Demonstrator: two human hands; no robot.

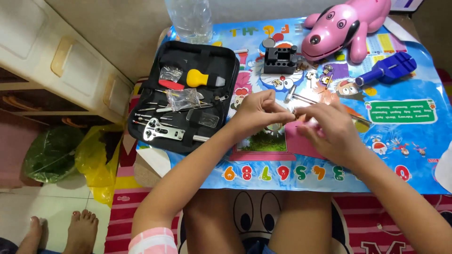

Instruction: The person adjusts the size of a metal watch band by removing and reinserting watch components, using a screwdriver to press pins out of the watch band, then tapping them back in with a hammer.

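A small part, too blurred to identify, sits pinched between my left hand (258, 112) and right hand (329, 128), both grips closed on it just above the table (405, 155). It is best worked close over the colourful mat, fingertips steady, with the open tool case (186, 96) and black holder block (279, 59) near.

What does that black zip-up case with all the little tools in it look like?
The black tool case lies unzipped and flat on the left part of the colourful cartoon mat. It looks like soft fabric with a zip round its edge. Inside sit a yellow-handled tool, a red-handled one, small clear bags, thin metal picks, and a silver wrench-like tool. Neither hand touches it.
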